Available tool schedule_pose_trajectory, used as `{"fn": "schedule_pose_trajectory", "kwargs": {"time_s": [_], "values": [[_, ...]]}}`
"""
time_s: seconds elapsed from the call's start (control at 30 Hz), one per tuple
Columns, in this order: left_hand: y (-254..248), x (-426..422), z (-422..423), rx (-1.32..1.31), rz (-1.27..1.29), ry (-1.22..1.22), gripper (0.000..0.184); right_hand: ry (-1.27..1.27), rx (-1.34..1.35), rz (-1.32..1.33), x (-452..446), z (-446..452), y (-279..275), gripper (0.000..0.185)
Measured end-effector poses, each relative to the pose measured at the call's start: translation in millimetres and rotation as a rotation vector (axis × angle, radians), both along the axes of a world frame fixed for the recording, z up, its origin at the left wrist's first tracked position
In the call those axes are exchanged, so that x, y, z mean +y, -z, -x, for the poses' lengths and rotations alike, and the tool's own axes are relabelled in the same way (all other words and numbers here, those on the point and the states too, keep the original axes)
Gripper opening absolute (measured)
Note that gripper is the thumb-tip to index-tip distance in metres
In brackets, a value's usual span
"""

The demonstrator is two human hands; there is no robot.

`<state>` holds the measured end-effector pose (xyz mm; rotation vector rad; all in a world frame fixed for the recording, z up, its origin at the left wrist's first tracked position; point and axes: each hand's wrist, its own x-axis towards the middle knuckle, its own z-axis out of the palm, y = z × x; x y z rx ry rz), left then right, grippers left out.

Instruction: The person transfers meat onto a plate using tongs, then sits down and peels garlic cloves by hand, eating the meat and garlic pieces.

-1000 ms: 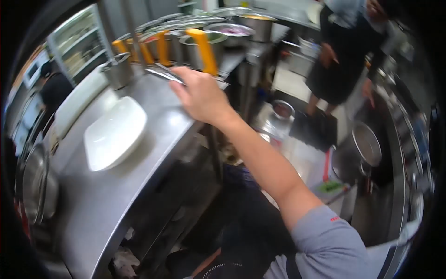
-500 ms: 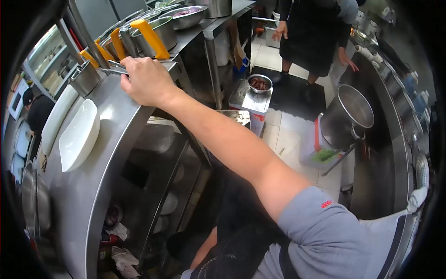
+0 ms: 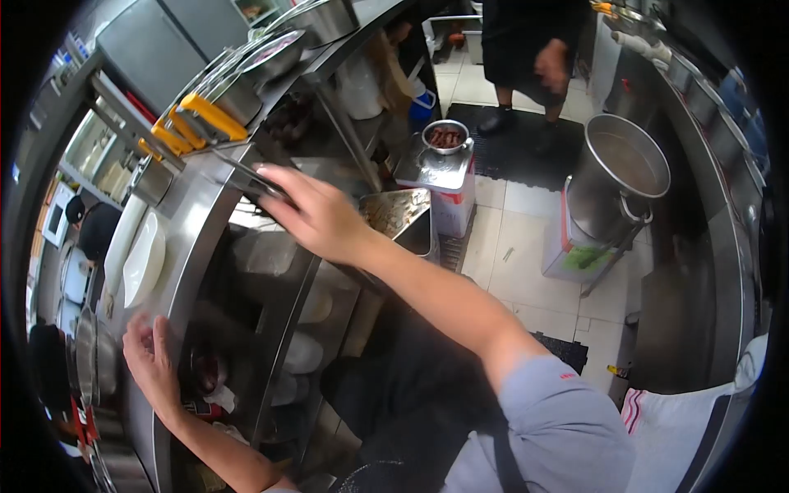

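Note:
My right hand (image 3: 308,214) is closed around a pair of metal tongs (image 3: 240,168), whose thin end reaches toward the counter's far corner. My left hand (image 3: 154,366) is over the front edge of the steel counter (image 3: 185,238), fingers apart and slightly blurred, with nothing seen in it. Just beyond its fingertips lies a white boat-shaped dish (image 3: 145,261). Past the tongs' tip stand several yellow handles (image 3: 205,119) beside metal pots. A small steel container (image 3: 150,181) sits on the counter to their left.
On the right, a tall stockpot (image 3: 620,164) stands on a box. A bowl of dark red pieces (image 3: 445,137) rests on a lidded tin (image 3: 436,170), with an open tin (image 3: 399,215) nearer me. Another person (image 3: 534,49) stands on a black mat. Shelves under the counter hold bowls (image 3: 302,353).
My right hand has moved right and nearer, lifting the tongs away from the yellow handles. My left hand has risen into view at the counter's edge. The camera view has shifted.

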<state>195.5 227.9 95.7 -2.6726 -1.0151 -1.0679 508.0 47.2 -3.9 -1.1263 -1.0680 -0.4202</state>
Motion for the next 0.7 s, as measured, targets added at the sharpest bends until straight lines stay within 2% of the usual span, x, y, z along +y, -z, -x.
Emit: {"fn": "schedule_pose_trajectory", "kwargs": {"time_s": [0.07,0.1,0.17,0.2,0.27,0.3,0.37,0.47,0.5,0.57,0.6,0.67,0.7], "values": [[5,10,-6,-0.141,0.268,0.061,0.058,0.117,0.061,0.238,-82,1,72,0.047],[2,11,-11,-0.143,0.266,0.069,0.058,0.181,0.161,0.352,-120,-1,115,0.043],[-3,10,-22,-0.229,0.089,-0.002,0.056,0.361,0.334,0.551,-194,-6,198,0.041],[-7,5,-33,-0.21,0.025,0.048,0.051,0.446,0.38,0.599,-228,-7,234,0.039],[-19,29,-31,0.013,0.223,-0.031,0.045,0.544,0.483,0.688,-284,-14,286,0.036],[-20,51,-30,0.002,0.244,-0.015,0.042,0.527,0.476,0.708,-297,-21,287,0.036],[-16,76,-30,-0.048,0.237,0.055,0.035,0.688,0.47,0.734,-309,-40,280,0.031],[-14,73,-28,-0.177,0.201,0.035,0.035,0.647,0.417,0.795,-296,-71,256,0.027],[-16,64,-25,-0.204,0.263,0.042,0.031,0.65,0.42,0.797,-285,-78,242,0.027],[-6,22,-15,-0.356,0.175,0.308,0.025,0.633,0.403,0.696,-257,-80,221,0.024],[-4,0,-13,-0.401,0.242,0.379,0.02,0.641,0.408,0.702,-252,-84,222,0.024],[6,-29,-13,-0.435,0.307,0.435,0.024,0.633,0.378,0.799,-246,-90,234,0.024],[14,-44,-19,-0.361,0.23,0.515,0.024,0.672,0.317,0.671,-241,-92,243,0.025]]}}
